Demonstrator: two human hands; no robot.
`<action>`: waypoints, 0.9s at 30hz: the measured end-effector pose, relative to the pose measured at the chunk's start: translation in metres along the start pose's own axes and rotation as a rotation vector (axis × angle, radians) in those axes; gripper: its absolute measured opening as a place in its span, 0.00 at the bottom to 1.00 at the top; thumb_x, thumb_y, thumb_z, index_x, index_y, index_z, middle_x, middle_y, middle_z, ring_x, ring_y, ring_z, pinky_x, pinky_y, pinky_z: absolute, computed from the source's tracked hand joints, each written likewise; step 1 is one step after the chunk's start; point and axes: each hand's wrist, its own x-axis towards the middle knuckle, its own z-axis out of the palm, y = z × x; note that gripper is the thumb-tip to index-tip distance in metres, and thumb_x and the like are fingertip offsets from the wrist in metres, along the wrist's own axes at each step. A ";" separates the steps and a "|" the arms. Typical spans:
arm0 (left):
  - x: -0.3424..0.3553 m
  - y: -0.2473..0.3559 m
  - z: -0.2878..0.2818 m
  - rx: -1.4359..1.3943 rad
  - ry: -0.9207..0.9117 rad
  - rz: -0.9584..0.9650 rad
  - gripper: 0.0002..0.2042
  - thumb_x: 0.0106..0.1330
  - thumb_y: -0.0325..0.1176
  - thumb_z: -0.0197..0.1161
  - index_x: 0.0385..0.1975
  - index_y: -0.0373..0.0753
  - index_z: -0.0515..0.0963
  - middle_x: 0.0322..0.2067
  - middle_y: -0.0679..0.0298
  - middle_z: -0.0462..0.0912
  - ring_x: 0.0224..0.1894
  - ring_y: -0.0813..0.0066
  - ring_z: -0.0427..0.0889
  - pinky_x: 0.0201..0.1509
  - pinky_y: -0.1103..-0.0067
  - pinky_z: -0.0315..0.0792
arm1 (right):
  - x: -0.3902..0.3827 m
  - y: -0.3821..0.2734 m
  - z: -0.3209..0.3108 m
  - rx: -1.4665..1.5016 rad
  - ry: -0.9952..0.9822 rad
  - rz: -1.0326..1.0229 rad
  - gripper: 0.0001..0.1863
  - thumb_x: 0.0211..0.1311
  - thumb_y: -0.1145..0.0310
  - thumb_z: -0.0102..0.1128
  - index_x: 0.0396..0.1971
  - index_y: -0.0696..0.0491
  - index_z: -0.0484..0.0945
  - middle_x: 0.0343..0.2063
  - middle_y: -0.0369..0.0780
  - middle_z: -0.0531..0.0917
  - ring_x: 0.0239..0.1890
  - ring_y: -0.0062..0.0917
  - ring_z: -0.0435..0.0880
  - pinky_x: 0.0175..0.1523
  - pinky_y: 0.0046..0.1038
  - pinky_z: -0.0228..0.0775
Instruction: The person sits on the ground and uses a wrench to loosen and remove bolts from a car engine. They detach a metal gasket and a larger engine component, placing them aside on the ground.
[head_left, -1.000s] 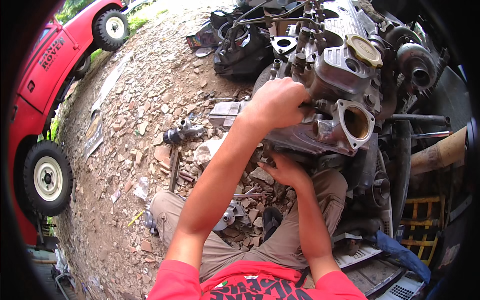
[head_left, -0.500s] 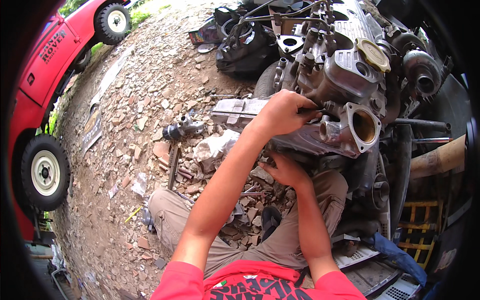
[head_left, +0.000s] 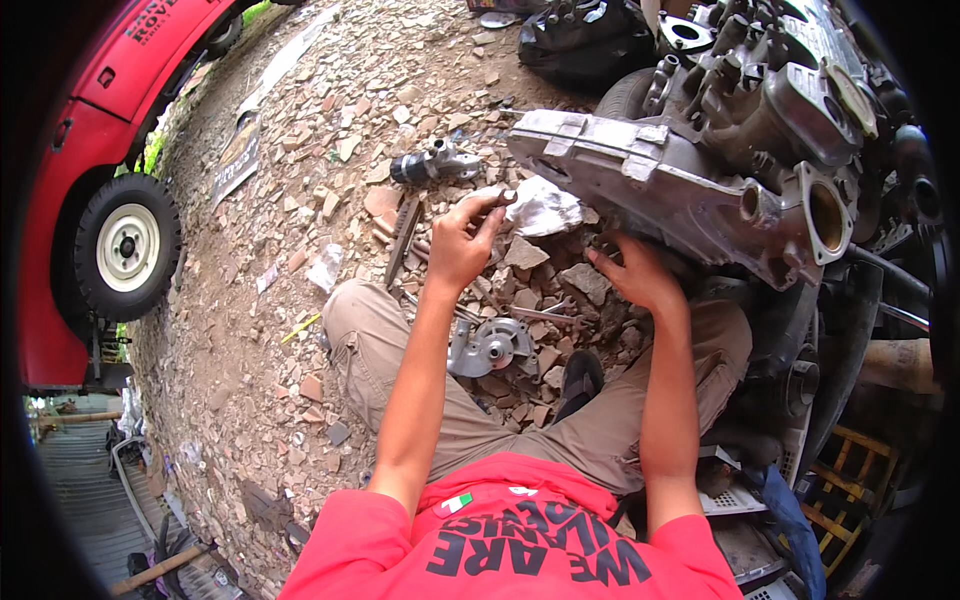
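Observation:
My left hand [head_left: 460,248] is raised over the rubble, finger and thumb pinched around a small dark piece [head_left: 508,197], too small to name surely. Beside it on the ground lies a crumpled white cloth [head_left: 545,208]. My right hand [head_left: 640,272] is below the lower edge of the engine [head_left: 640,160], its thumb and fingers apart, with nothing visible between them. A round grey metal housing [head_left: 495,347] rests between my legs, near some wrenches [head_left: 545,315].
Farther off on the stones lie a black-and-silver cylindrical part [head_left: 435,165] and a long flat metal bar [head_left: 403,240]. A black bag [head_left: 585,45] stands behind the engine. At the left is a red vehicle [head_left: 70,240]; yellow crates [head_left: 850,480] stand at the right.
My left hand has left the engine's side and moved left and down over the ground. My right hand stays low by the engine. The view has shifted left, showing the round housing more fully.

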 end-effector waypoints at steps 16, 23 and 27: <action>-0.108 -0.197 -0.016 0.415 -0.195 -0.567 0.16 0.62 0.38 0.69 0.46 0.35 0.83 0.41 0.49 0.87 0.46 0.57 0.87 0.51 0.68 0.77 | 0.047 0.021 0.183 -0.324 -0.469 -0.111 0.23 0.61 0.60 0.66 0.47 0.64 0.78 0.43 0.58 0.82 0.50 0.52 0.81 0.53 0.45 0.74; -0.112 -0.210 -0.028 0.264 -0.068 -0.566 0.14 0.62 0.34 0.68 0.45 0.35 0.84 0.40 0.52 0.87 0.44 0.59 0.87 0.50 0.70 0.77 | 0.086 0.033 0.242 -0.092 -0.294 -0.074 0.17 0.57 0.71 0.64 0.47 0.59 0.81 0.43 0.54 0.84 0.49 0.49 0.82 0.53 0.42 0.75; -0.114 -0.222 -0.030 0.178 -0.009 -0.602 0.13 0.63 0.33 0.66 0.44 0.35 0.84 0.38 0.52 0.88 0.42 0.62 0.88 0.48 0.71 0.77 | 0.108 0.020 0.293 -0.166 -0.113 -0.104 0.20 0.55 0.74 0.63 0.49 0.59 0.78 0.43 0.57 0.83 0.49 0.50 0.81 0.53 0.44 0.74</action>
